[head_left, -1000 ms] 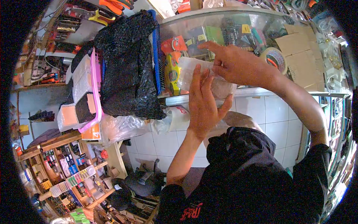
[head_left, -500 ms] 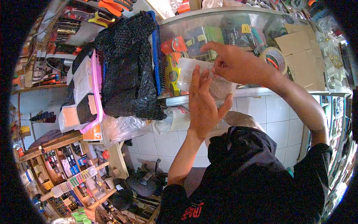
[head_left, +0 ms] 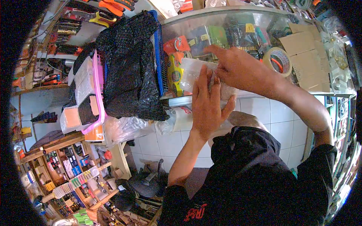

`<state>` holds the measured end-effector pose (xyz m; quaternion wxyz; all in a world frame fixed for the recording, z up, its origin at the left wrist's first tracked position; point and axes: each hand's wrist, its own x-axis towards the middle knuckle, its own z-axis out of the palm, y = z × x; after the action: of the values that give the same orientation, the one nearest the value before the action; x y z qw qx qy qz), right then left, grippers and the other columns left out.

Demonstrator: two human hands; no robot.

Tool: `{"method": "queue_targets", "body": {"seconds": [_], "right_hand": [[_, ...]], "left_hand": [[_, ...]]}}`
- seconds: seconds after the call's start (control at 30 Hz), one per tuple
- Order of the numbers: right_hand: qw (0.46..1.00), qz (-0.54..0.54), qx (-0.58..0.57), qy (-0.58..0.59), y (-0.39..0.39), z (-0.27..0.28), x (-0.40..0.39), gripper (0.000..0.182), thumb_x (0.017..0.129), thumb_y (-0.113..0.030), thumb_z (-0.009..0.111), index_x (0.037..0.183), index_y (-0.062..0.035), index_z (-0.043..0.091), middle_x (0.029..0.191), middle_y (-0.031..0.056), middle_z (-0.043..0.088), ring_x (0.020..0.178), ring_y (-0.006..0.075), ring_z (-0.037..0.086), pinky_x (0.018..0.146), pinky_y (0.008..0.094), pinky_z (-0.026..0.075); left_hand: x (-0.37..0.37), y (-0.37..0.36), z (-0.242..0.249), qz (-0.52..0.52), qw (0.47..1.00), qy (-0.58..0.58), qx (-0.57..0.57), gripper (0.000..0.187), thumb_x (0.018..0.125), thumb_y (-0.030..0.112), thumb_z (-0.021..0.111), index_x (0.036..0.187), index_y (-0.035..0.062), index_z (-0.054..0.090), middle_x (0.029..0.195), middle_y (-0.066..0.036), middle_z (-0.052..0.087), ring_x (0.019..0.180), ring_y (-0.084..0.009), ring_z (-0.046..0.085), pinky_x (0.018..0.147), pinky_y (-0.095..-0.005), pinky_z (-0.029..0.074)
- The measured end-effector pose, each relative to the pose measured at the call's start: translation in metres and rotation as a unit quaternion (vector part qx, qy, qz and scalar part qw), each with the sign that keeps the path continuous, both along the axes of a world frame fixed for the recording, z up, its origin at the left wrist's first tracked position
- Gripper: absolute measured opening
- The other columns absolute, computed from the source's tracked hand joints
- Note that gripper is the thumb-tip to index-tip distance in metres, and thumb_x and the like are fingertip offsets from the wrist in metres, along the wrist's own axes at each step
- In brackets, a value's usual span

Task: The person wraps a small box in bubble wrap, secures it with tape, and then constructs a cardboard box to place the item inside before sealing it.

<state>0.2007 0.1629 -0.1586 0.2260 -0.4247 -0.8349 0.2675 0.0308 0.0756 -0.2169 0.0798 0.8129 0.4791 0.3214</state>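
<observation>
A clear plastic packet (head_left: 189, 74) rests on the glass counter, its contents too blurred to make out. My left hand (head_left: 209, 109) lies over the packet from the near side, fingers stretched out and thumb spread, pressing on it. From the right, my right hand (head_left: 241, 69) reaches across to the packet's upper edge. Its index finger points out to the left, while the thumb and other fingers curl together at the plastic. Part of the packet is hidden beneath both hands. A yellow-green package (head_left: 174, 75) lies just left of the packet.
A roll of tape (head_left: 288, 64) and cardboard (head_left: 307, 56) lie on the glass counter (head_left: 226, 17) to the right. At the left stand a blue basket (head_left: 159, 56) under a black plastic bag (head_left: 128, 71) and a pink-rimmed basket (head_left: 100, 101). Below is a wooden compartment shelf (head_left: 109, 199).
My right hand has shifted slightly over the packet, its fingers now closer to my left fingertips. My left fingers have drawn a little to the right. The packet stays nearly in place.
</observation>
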Motion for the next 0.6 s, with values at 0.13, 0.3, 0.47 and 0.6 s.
{"method": "queue_targets", "body": {"seconds": [0.13,0.3,0.47,0.6], "right_hand": [[1.000,-0.008,0.019,-0.015,-0.001,-0.001,0.000,0.057,0.088,-0.004,0.062,0.142,0.0042,0.047,0.078,0.0279,0.069,0.079,0.0474,0.069,0.075,0.0548,0.055],[1.000,-0.019,0.012,-0.011,0.001,0.009,0.002,0.060,0.091,-0.009,0.064,0.146,0.0044,0.045,0.086,0.0305,0.069,0.087,0.0469,0.069,0.077,0.0535,0.055],[0.996,-0.091,0.017,-0.012,0.011,0.027,0.012,0.060,0.094,-0.016,0.066,0.149,-0.0048,0.045,0.087,0.0265,0.071,0.085,0.0423,0.072,0.074,0.0491,0.055],[0.986,-0.106,-0.108,0.067,0.000,0.049,0.034,0.052,0.098,-0.015,0.066,0.149,-0.0122,0.051,0.090,0.0128,0.074,0.070,0.0202,0.068,0.063,0.0352,0.055]], "left_hand": [[-0.003,0.001,0.000,-0.008,1.000,0.027,-0.008,0.066,0.096,0.044,0.065,0.141,-0.0021,0.052,0.155,-0.035,0.038,0.144,-0.0514,0.038,0.117,-0.0586,0.033],[-0.003,0.002,0.008,-0.016,0.998,0.056,-0.023,0.062,0.096,0.042,0.065,0.134,-0.0060,0.054,0.155,-0.036,0.036,0.145,-0.0482,0.038,0.117,-0.0576,0.032],[-0.004,0.000,0.013,-0.022,0.997,0.074,-0.031,0.060,0.098,0.041,0.062,0.126,-0.0121,0.058,0.157,-0.037,0.033,0.147,-0.0450,0.037,0.119,-0.0547,0.031],[-0.003,0.000,0.012,-0.017,0.997,0.068,-0.039,0.059,0.099,0.043,0.061,0.128,-0.0083,0.058,0.156,-0.037,0.035,0.146,-0.0460,0.039,0.118,-0.0558,0.032]]}}
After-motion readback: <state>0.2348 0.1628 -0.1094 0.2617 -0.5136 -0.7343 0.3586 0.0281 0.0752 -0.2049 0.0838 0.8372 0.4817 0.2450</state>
